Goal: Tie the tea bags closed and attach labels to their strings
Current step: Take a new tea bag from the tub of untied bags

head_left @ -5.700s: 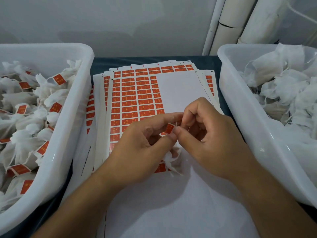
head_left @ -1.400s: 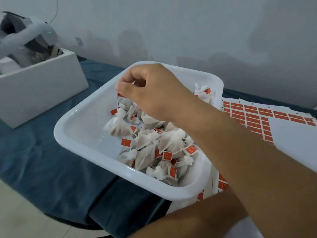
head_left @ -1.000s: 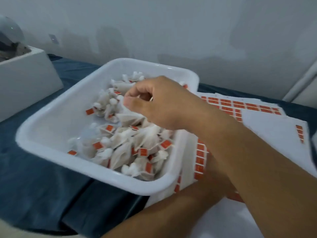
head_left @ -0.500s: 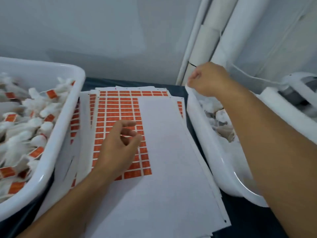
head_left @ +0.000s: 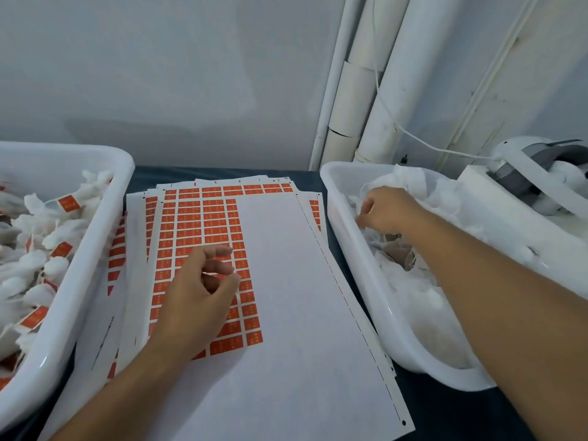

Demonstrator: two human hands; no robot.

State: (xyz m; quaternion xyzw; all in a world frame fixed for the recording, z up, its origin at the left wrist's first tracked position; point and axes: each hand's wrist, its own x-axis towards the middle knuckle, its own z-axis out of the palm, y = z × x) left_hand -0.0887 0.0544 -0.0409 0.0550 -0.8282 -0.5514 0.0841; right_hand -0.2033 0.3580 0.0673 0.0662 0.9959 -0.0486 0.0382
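Observation:
A stack of sheets of orange labels (head_left: 203, 224) lies in the middle, the top sheet partly peeled to bare white backing. My left hand (head_left: 197, 297) hovers over the orange labels with fingers loosely curled, holding nothing. The white bin (head_left: 105, 218) on the left holds several tied tea bags (head_left: 31, 259) with orange labels. The white bin (head_left: 350, 249) on the right holds a heap of unlabelled tea bags (head_left: 423, 300). My right hand (head_left: 388, 211) reaches into that heap, its fingers curled and pinching a white tea bag; the fingertips are partly hidden.
A dark blue cloth (head_left: 445, 415) covers the table. White pipes (head_left: 381, 90) run up the wall behind. A white and grey device (head_left: 541, 173) with a cord sits at the back right, beside the right bin.
My right hand left the left bin of labelled bags, crossed over, and has dropped into the right bin's heap. My left hand stays over the label sheet.

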